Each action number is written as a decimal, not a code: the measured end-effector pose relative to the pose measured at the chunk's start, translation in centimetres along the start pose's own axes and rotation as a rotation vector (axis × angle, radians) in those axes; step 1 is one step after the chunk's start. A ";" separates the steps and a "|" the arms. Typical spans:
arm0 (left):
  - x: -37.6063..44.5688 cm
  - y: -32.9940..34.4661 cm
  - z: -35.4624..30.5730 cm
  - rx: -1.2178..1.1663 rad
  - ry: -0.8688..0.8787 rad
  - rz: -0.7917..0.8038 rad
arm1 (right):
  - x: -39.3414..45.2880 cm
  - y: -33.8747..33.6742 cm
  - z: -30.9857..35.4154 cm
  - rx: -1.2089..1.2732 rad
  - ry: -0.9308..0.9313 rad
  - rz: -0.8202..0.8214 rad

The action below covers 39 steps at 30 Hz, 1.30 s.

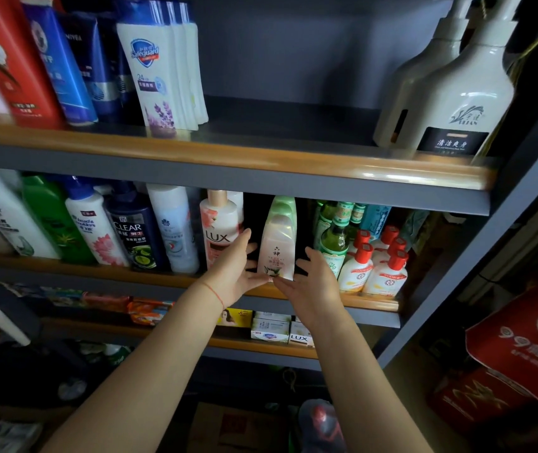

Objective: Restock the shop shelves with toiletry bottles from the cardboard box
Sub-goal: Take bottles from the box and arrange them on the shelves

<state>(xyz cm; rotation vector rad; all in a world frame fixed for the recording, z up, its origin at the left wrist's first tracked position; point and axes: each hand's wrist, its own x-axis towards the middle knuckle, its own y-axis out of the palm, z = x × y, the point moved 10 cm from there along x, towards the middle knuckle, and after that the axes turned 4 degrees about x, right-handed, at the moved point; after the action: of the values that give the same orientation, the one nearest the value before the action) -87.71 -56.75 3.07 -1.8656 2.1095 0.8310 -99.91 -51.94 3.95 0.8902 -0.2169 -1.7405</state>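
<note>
While both hands reach to middle shelf (293, 291): pale pink-and-green bottle (277, 243) upright at shelf's front lip, betw. LUX bottle (220, 230) and green glass bottles (334, 240). Left hand (235, 269) on its left side, right hand (315, 282) on its right, fingers spread loosely, thumbs meeting at bottle base; firm grip or just touching: cannot tell. Dark gaps either side of bottle. Upper shelf (261, 158) has wide bare stretch betw. Safeguard bottles (163, 73) and white pump bottles (450, 93). Cardboard box (238, 426) on floor below.
</note>
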 end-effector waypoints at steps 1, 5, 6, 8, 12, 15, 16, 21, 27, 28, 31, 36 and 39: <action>-0.1 0.3 -0.2 0.016 -0.002 0.018 | 0.0 0.1 0.1 -0.046 -0.019 -0.023; 0.1 0.9 -0.7 0.028 0.033 0.009 | 0.9 0.3 0.0 0.031 -0.033 -0.092; 0.2 1.0 -0.7 0.020 0.045 0.003 | 1.1 0.1 0.1 0.024 -0.033 -0.105; 0.4 1.1 -0.8 0.004 0.062 0.000 | 1.0 0.1 0.5 -0.009 -0.045 -0.107; 0.7 1.5 -1.0 0.024 0.093 0.011 | 0.9 0.3 1.1 -0.010 -0.061 -0.108; 0.9 1.9 -1.3 0.024 0.117 0.009 | 0.7 1.0 1.6 0.003 -0.085 -0.094; 0.9 2.0 -1.4 0.018 0.126 0.007 | 0.7 1.2 1.6 0.009 -0.083 -0.092; 0.4 2.5 -1.8 0.094 0.171 0.021 | 0.6 0.9 2.0 -0.116 -0.142 -0.125; -4.7 -1.6 -3.2 0.197 0.489 -0.096 | -2.5 1.4 1.0 -0.414 -0.409 -0.151; -5.3 -3.9 -2.8 0.172 0.506 -0.164 | -2.8 2.2 0.1 -0.447 -0.432 -0.120; -6.9 -12.2 0.2 0.093 0.514 -0.382 | -2.1 5.8 -6.3 -0.553 -0.335 0.035; -9.9 -29.4 9.1 0.177 0.333 -0.756 | -0.3 11.8 -23.3 -0.852 0.008 0.280; -12.6 -40.5 16.7 0.116 0.122 -0.914 | -0.4 14.9 -33.7 -1.035 0.168 0.401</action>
<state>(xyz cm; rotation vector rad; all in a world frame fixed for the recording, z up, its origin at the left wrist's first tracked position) -49.99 -38.96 -15.38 -2.4782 1.0630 0.3595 -66.58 -47.58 -11.19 0.1895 0.5493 -1.1432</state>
